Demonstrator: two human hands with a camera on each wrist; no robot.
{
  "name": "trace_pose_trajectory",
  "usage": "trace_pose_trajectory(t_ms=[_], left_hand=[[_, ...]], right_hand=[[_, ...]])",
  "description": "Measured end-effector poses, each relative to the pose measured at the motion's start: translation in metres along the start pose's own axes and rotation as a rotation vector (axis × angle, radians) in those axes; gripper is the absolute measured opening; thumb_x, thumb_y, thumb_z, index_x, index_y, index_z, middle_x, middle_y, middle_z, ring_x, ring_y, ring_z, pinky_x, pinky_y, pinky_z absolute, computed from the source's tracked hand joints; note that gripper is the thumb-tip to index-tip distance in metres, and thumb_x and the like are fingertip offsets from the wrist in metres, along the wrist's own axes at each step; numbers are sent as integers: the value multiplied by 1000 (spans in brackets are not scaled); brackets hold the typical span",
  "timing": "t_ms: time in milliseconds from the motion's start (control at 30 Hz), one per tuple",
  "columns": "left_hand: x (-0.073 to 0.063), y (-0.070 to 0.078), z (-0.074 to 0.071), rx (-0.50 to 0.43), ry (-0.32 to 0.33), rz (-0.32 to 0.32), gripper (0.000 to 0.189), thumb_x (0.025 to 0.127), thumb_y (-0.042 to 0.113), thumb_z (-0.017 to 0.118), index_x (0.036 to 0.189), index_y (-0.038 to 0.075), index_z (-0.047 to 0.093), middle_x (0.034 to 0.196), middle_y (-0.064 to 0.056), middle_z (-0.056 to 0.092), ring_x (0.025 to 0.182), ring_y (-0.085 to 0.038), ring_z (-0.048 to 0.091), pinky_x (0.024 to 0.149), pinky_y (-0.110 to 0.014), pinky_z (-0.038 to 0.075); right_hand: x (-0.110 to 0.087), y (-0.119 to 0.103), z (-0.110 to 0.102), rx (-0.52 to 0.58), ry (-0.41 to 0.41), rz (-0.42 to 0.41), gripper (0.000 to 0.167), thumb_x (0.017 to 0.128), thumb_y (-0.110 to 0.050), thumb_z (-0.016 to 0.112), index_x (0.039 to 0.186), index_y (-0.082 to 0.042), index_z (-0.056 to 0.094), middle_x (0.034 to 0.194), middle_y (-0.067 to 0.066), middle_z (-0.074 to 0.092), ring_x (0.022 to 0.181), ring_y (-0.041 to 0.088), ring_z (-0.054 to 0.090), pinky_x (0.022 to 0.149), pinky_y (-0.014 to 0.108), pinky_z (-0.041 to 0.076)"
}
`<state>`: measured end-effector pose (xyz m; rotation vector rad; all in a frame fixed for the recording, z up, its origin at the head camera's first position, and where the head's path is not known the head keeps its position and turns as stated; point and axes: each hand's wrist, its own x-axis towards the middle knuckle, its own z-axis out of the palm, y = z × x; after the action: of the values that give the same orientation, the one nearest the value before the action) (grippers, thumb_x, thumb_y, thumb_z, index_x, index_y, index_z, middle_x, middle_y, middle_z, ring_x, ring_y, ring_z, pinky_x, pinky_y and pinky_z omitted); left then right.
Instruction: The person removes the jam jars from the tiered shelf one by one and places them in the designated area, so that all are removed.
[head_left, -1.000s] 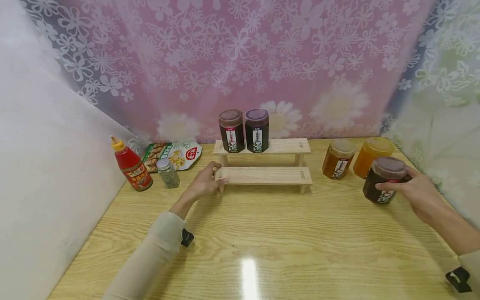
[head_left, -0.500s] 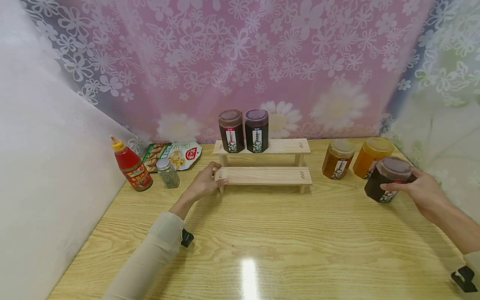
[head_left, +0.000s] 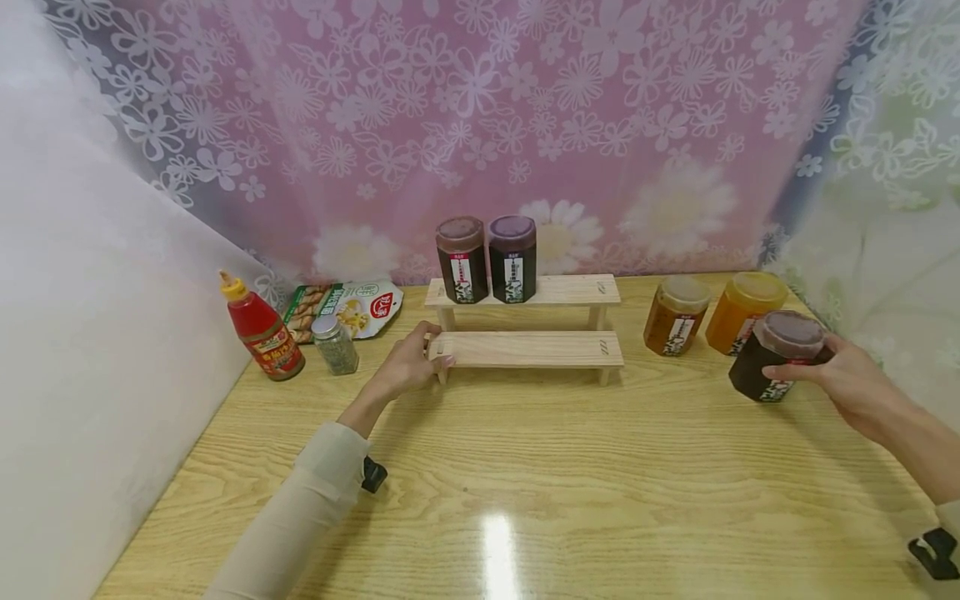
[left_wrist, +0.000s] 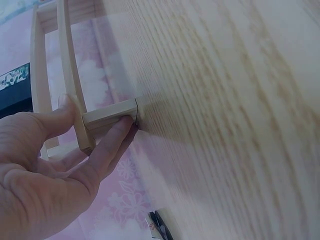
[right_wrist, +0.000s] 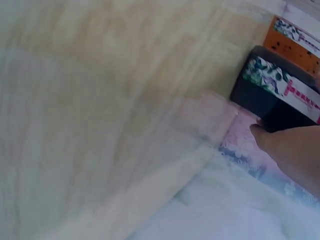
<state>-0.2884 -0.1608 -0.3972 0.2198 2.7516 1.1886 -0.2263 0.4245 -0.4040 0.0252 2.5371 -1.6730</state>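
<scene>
My left hand (head_left: 409, 363) holds the left end of a two-tier wooden rack (head_left: 536, 350); in the left wrist view its thumb lies on the board and its fingers reach along a short leg (left_wrist: 112, 114). On the rack's upper tier stand two dark jars, one with a brownish lid (head_left: 462, 260) and one with a purple lid (head_left: 513, 260). Far to the right, my right hand (head_left: 855, 385) grips a dark jar (head_left: 752, 362) round its side, thumb across the front. This jar tilts slightly and overlaps an orange jar (head_left: 738, 304) behind it.
An amber jar (head_left: 677, 317) stands left of the orange one. On the left are a red sauce bottle (head_left: 266, 333), a small glass shaker (head_left: 336, 348) and a green-and-white food packet (head_left: 367, 310). Floral curtains (head_left: 480, 133) border the wooden table (head_left: 480, 467) at the back.
Over the last second my right hand and its dark jar have shifted slightly right, most of it in the first half. The left hand and the rack have stayed in place.
</scene>
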Motion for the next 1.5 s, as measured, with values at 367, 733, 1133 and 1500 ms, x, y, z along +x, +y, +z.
trace_pose_trajectory(t_ms=[367, 733, 1133, 1500], left_hand=[[1, 0, -2, 16, 3, -6, 59, 101, 21, 71, 151, 6, 43, 140, -29, 58, 127, -40, 59, 103, -52, 48], [1, 1, -1, 16, 3, -6, 59, 101, 22, 71, 150, 6, 43, 139, -28, 59, 126, -39, 60, 103, -51, 49], [0, 1, 0, 11, 5, -7, 59, 101, 22, 71, 151, 6, 43, 139, -28, 60, 124, -39, 61, 101, -50, 50], [1, -5, 1, -10, 5, 12, 60, 101, 23, 71, 151, 5, 43, 139, -29, 60, 125, -39, 61, 101, -50, 50]], right_hand=[[-2, -24, -10, -30, 30, -114, 75, 109, -21, 57, 167, -30, 11, 155, -19, 34, 149, 2, 25, 126, 24, 12], [-2, -55, -14, 7, 40, -193, 64, 109, -15, 54, 163, -32, 24, 145, -26, 41, 133, -16, 39, 127, 27, -1], [7, -90, 14, 82, -82, -250, 58, 106, -2, 56, 157, -24, 39, 144, -23, 54, 125, -9, 52, 94, 14, 46], [25, -133, 74, 84, -166, -237, 62, 106, -16, 62, 161, -25, 33, 157, -6, 44, 152, 28, 30, 123, 62, 14]])
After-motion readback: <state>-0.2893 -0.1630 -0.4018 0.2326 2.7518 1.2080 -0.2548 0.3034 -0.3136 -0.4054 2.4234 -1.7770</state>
